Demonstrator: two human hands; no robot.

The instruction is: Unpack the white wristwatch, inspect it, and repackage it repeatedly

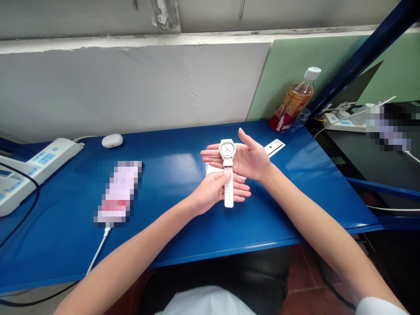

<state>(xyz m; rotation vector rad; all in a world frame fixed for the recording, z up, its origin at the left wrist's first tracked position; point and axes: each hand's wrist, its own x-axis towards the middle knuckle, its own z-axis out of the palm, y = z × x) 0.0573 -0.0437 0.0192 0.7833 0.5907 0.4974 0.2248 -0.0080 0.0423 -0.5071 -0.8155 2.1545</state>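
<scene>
A white wristwatch (227, 149) with a round dial and a long strap is held above the blue table, dial facing up. My left hand (211, 189) pinches its strap, thumb on top and fingers stretched out flat beneath. Palm up, my right hand (251, 159) has its fingers straight behind the watch case, thumb spread away; whether they bear its weight I cannot tell. Part of a white flat item (213, 168) shows below the hands, mostly hidden by them.
On the blue table (170, 175) are a pixelated phone (120, 192) on a white cable, a white earbud case (112, 140) and a power strip (42, 168). A drink bottle (292, 105) stands back right, near a white card (274, 148). A blue post (357, 54) slants behind.
</scene>
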